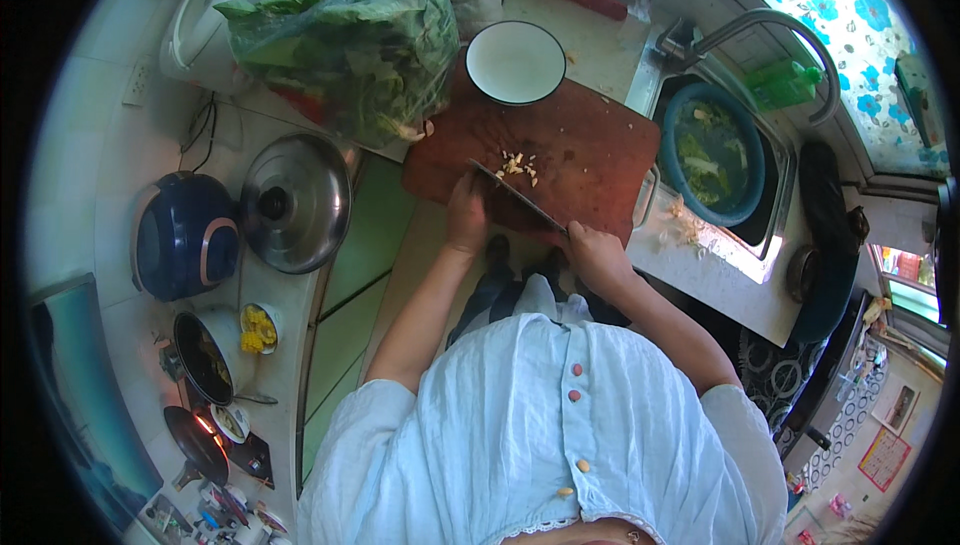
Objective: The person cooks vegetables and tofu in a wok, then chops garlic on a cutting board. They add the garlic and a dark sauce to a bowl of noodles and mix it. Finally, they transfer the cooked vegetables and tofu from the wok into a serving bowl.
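Note:
My right hand [598, 256] grips the handle of a kitchen knife [521, 198], its blade seen nearly edge-on. The blade slants across a reddish-brown cutting board [585, 147], pointing up and to the left. Just beyond the blade lies a small pile of chopped pale pieces [516, 164], possibly garlic. My left hand [466, 211] is at the board's near left edge, close to the blade's far end. Its fingers are blurred, and I cannot tell whether they touch the blade. A white bowl with a dark rim [516, 63] rests at the board's far edge.
A plastic bag of leafy greens [352, 57] stands left of the bowl. To the right, a blue basin [754, 162] holds vegetables in water in the sink, under a curved faucet [795, 16]. Leftward are a metal lid [300, 207], a dark blue appliance [180, 237] and a pot [202, 357].

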Demonstrator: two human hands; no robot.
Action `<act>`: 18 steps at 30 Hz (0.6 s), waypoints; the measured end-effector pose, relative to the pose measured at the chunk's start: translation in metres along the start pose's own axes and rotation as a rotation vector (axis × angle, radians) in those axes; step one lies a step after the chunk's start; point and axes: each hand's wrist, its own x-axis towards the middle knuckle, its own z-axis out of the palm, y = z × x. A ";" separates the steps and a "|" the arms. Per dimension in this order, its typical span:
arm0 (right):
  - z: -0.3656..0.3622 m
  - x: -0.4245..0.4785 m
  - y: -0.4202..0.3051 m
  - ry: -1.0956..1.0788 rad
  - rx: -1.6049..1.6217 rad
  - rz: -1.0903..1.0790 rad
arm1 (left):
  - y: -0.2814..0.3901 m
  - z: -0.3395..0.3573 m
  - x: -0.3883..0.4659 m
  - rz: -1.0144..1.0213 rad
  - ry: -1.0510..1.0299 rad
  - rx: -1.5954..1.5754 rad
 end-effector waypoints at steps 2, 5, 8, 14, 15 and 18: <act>-0.002 0.000 0.000 -0.006 0.003 0.009 | 0.006 -0.004 0.002 0.099 -0.040 0.138; -0.007 -0.001 -0.003 -0.022 0.014 0.009 | 0.007 -0.002 0.002 0.063 0.006 0.092; -0.008 0.003 -0.001 -0.025 0.011 0.016 | 0.007 -0.003 0.001 0.081 -0.020 0.129; -0.005 0.001 -0.001 -0.035 0.034 0.017 | 0.009 -0.006 -0.002 0.131 -0.039 0.186; -0.006 0.002 -0.002 -0.026 0.022 0.008 | 0.008 -0.006 -0.001 0.155 -0.010 0.196; -0.010 0.000 -0.006 -0.040 0.008 0.012 | 0.010 -0.009 -0.004 0.149 -0.080 0.230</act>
